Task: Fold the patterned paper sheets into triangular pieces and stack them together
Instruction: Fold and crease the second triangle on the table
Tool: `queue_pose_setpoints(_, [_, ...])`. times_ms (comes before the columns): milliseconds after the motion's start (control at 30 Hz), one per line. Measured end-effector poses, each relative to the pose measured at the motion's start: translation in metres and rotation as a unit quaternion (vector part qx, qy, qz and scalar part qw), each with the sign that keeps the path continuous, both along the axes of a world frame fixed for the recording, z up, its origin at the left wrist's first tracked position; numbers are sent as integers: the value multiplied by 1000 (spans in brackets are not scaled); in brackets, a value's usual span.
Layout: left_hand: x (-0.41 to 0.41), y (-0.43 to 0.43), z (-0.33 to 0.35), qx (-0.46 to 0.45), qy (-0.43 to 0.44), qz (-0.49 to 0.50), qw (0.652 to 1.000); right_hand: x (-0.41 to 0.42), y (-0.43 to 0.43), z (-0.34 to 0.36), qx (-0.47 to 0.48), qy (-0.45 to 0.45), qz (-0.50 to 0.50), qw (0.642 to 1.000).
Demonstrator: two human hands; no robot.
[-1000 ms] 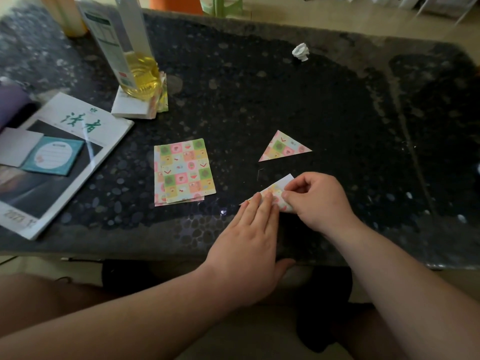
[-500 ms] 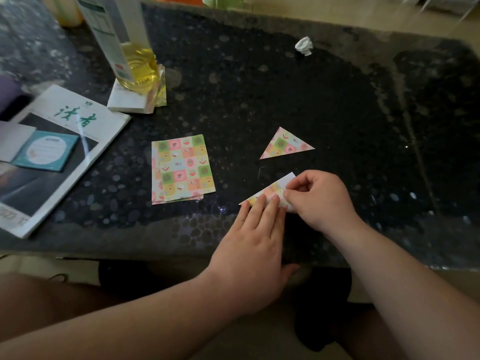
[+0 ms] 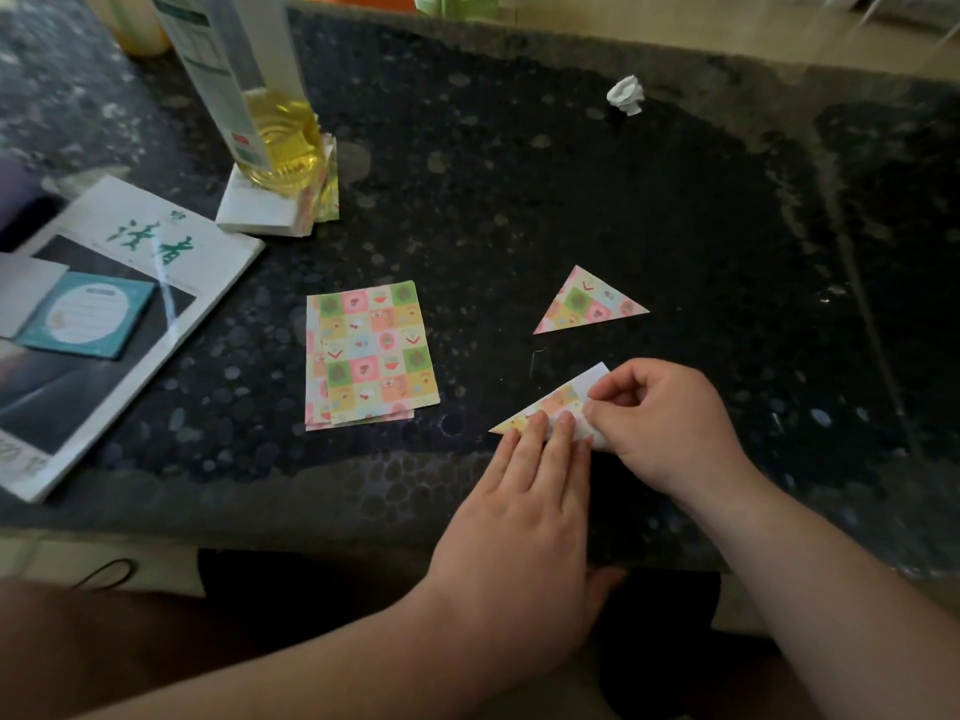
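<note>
1 finished triangle [image 3: 587,304], 1 half-folded sheet [image 3: 557,400], 1 flat stack [image 3: 371,356], 1 btl [image 3: 280,148], 1 mag [image 3: 208,252], 1 wad [image 3: 626,94].

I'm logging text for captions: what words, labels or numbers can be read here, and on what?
"读者" (likely): large green brush characters on the magazine cover.
Bottle label: print too small to read.
Teal notepad: print too blurred to read.
Magazine's lower corner: digits, blurred.
Patterned paper sheets: pictures only, no words.

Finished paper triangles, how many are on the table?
1: the finished triangle lies alone beyond the right hand. Another sheet is mid-fold, pressed by the left hand. Patterned papers under the bottle are unclear.
</note>
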State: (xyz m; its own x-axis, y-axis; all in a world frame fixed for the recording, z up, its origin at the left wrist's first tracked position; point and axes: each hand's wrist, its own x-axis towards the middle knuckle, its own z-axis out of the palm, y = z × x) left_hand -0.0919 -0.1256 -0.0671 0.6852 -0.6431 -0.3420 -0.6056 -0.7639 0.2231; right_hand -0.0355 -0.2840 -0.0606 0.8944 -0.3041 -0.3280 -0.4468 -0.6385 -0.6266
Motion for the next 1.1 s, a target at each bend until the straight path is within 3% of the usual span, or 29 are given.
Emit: queue_pose_setpoints(1100, [0,1,-6,-19,1,9,1000,1,4,-5,-5,-16,-22,1000])
